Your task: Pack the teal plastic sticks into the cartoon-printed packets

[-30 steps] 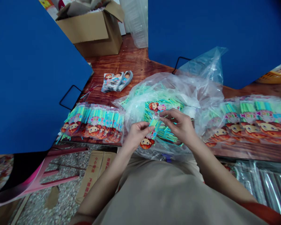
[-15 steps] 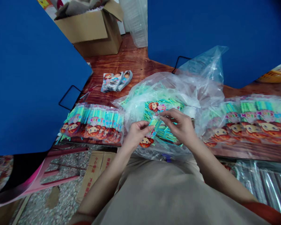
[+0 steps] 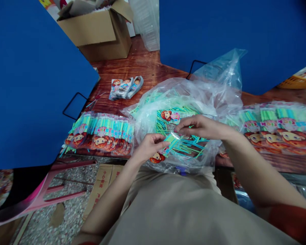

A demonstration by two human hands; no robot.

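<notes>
My left hand (image 3: 149,147) pinches a small clear packet with a cartoon face (image 3: 161,153) that holds green sticks. My right hand (image 3: 197,126) has its fingertips closed on the packet's open top end, just above the left hand. Both hands work over a big clear plastic bag (image 3: 183,102) full of loose green sticks (image 3: 186,147); another printed packet (image 3: 170,115) lies inside it.
Filled packets lie in a row at the left (image 3: 100,134) and another row at the right (image 3: 275,127) on the wooden table (image 3: 142,69). Three empty packets (image 3: 126,86) lie farther back. A cardboard box (image 3: 97,29) stands at the back. Flat cardboard (image 3: 102,190) lies on the floor.
My right arm has swung out to the right and the hand has lifted a little at the packet's top. My left hand has stayed in place with the packet.
</notes>
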